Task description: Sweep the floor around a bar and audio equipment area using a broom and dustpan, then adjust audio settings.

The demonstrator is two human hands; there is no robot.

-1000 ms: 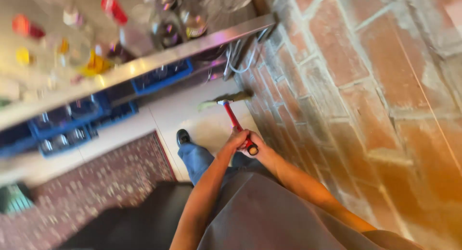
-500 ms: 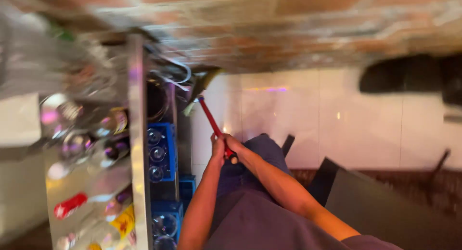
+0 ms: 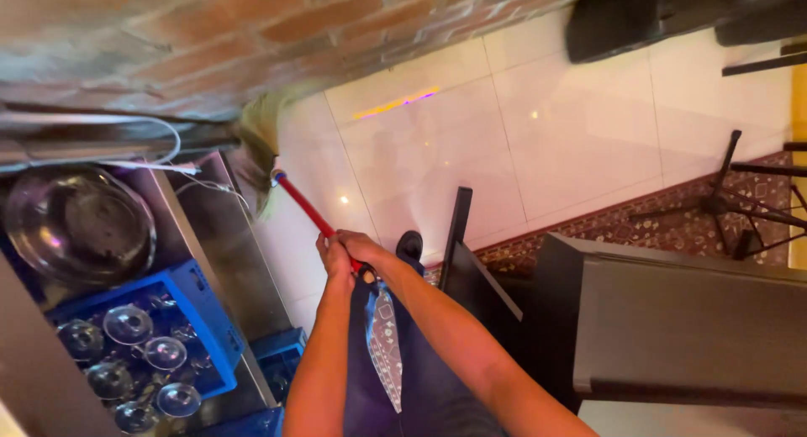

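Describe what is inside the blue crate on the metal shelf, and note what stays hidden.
The blue crate holds clear stemmed glasses, several showing in its compartments. The crate's near end runs out of view, so the full count is hidden. Whether the glasses stand upright or upside down cannot be told.

One broom (image 3: 286, 189), two hands (image 3: 340, 256), one blue crate (image 3: 206, 319), one bowl (image 3: 80, 227)

Red-handled broom (image 3: 304, 206), slanted, pale blurred bristles on white floor tiles beside brick wall
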